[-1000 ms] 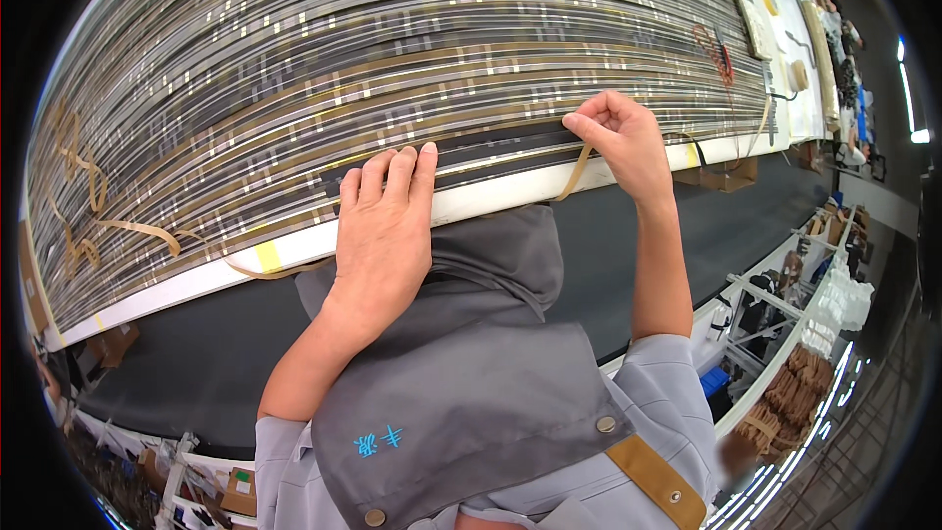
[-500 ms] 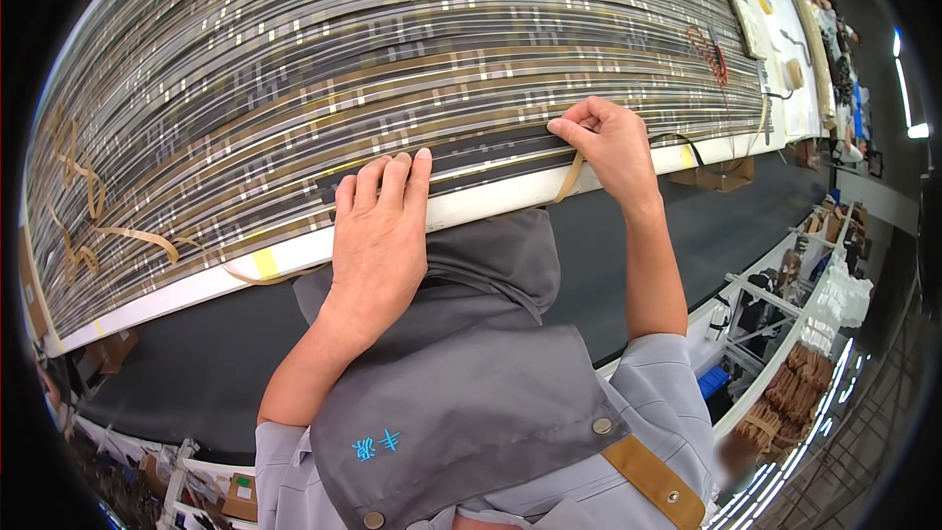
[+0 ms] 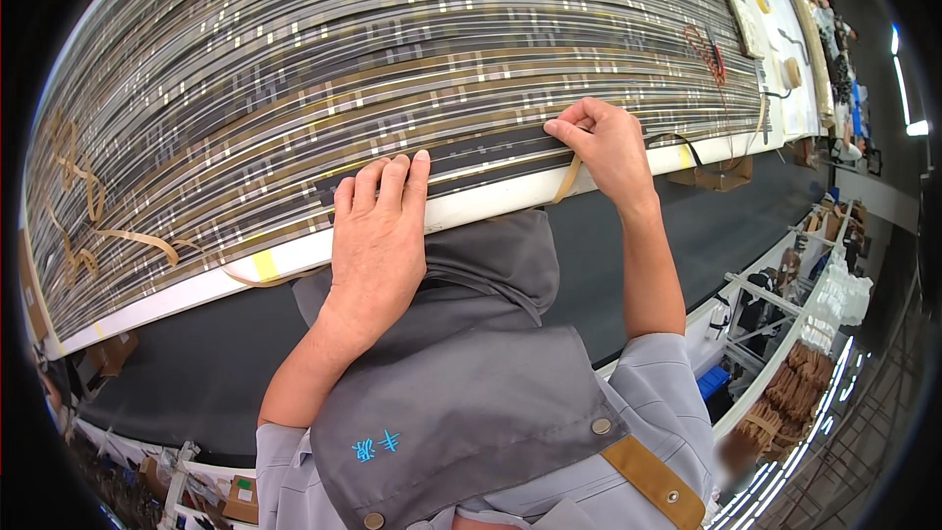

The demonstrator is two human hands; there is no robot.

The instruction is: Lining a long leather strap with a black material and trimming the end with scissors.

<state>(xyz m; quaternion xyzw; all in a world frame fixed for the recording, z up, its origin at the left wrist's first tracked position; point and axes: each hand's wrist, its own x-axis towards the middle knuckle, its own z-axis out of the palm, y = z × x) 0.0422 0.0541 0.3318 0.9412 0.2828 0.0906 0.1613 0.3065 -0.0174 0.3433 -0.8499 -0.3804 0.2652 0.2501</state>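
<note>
My left hand (image 3: pixel 378 236) lies palm down near the front edge of the table, its fingers stretched over the end of a dark strip (image 3: pixel 481 150). My right hand (image 3: pixel 610 152) is closed in a pinch, thumb against forefinger, at the far end of that same strip. What sits between those fingertips is too small to make out. A tan ribbon (image 3: pixel 568 180) hangs over the white table edge (image 3: pixel 481 198) just below the right hand. Long rows of dark, brown and grey strips (image 3: pixel 392 39) with pale marks cover the tabletop beyond both hands.
Loose tan ribbons (image 3: pixel 142 236) curl over the strips at the left. Red cords (image 3: pixel 716 64) lie at the right, near a tape roll (image 3: pixel 793 73) on a white surface. Racks with brown bundles (image 3: pixel 793 378) stand at the lower right. A grey apron (image 3: pixel 461 383) covers my front.
My right hand has shifted very slightly to the left along the dark strip, still pinched. The left hand stays nearly where it was.
</note>
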